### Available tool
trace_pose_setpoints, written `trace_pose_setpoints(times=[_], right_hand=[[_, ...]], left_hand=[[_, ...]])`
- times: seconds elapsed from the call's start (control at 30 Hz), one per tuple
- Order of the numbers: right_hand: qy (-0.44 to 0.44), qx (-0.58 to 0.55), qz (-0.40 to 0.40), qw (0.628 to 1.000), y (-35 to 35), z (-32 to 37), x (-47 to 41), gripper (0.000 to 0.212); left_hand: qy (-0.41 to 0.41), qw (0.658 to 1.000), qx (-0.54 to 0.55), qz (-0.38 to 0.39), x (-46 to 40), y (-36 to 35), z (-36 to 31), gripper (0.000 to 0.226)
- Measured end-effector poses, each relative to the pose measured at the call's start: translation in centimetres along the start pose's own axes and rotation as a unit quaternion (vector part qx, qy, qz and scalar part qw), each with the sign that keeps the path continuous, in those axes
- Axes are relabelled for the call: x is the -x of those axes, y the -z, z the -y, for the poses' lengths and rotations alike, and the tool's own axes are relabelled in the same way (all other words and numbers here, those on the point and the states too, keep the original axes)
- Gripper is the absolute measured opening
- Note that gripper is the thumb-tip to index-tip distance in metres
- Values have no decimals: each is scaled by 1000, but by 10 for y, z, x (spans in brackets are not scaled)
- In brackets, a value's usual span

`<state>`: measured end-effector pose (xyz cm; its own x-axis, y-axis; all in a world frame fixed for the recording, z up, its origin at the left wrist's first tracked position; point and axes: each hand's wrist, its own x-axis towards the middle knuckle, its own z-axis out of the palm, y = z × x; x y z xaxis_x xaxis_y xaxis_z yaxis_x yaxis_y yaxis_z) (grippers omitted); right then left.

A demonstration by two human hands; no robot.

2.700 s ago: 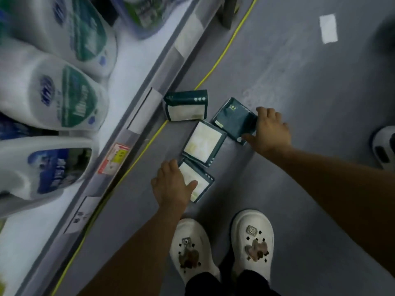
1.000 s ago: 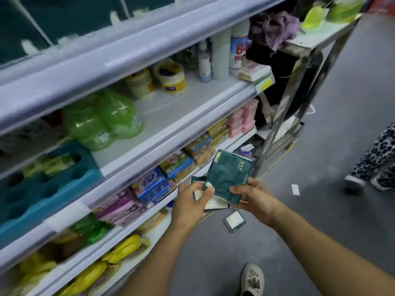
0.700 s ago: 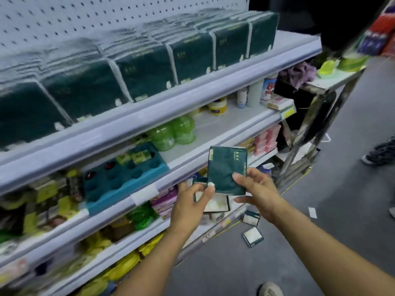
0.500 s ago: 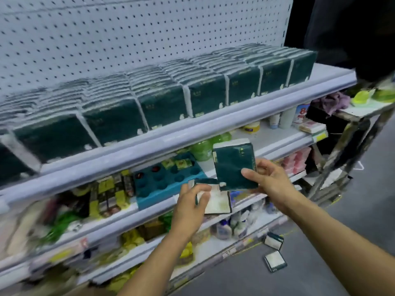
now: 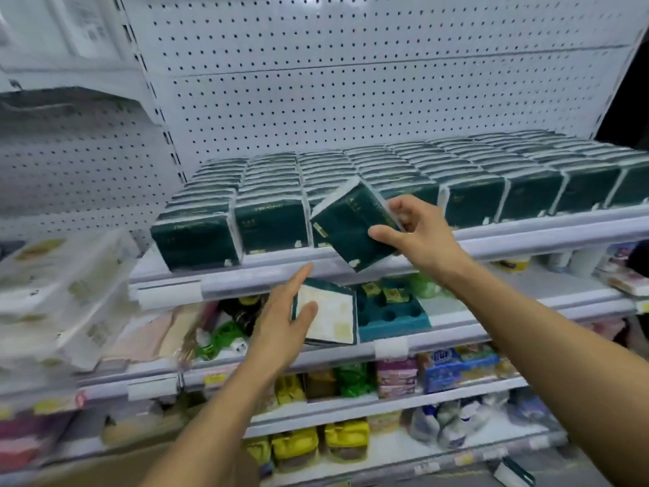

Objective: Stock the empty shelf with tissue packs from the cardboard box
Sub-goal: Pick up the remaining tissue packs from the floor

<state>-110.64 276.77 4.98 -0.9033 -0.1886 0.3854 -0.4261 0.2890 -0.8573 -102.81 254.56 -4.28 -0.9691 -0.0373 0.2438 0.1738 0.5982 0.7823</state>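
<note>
since half a second ago, the dark green tissue pack has risen, tilted, to the front of the pegboard shelf lined with stocked tissue packs. left hand holds the pale-faced tissue pack lower down, thumb pressed on its face. right hand has its fingers clamped on the green pack.

just two bare forearms reaching in from the bottom edge; no sleeves showing, nothing on either wrist; left hand and right hand both ungloved, no rings
</note>
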Motion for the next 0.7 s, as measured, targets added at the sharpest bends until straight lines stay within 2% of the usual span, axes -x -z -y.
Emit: trace_pose_setpoints(times=[0.1, 0.2, 0.3, 0.6, 0.7], right_hand=[[78, 88, 46, 992, -32, 25, -31, 28], [154, 238, 95, 954, -64, 38, -50, 35], [189, 327, 111, 919, -88, 43, -60, 39], [268, 355, 38, 895, -124, 21, -66, 34], [309, 400, -3, 863, -130, 13, -69, 30]], left_hand=[[26, 999, 32, 3, 6, 26, 10, 66], [75, 995, 64, -7, 13, 43, 17, 71], [96, 993, 69, -11, 18, 55, 21, 73], [112, 988, 106, -30, 21, 69, 28, 72], [116, 985, 122, -38, 19, 69, 31, 71]])
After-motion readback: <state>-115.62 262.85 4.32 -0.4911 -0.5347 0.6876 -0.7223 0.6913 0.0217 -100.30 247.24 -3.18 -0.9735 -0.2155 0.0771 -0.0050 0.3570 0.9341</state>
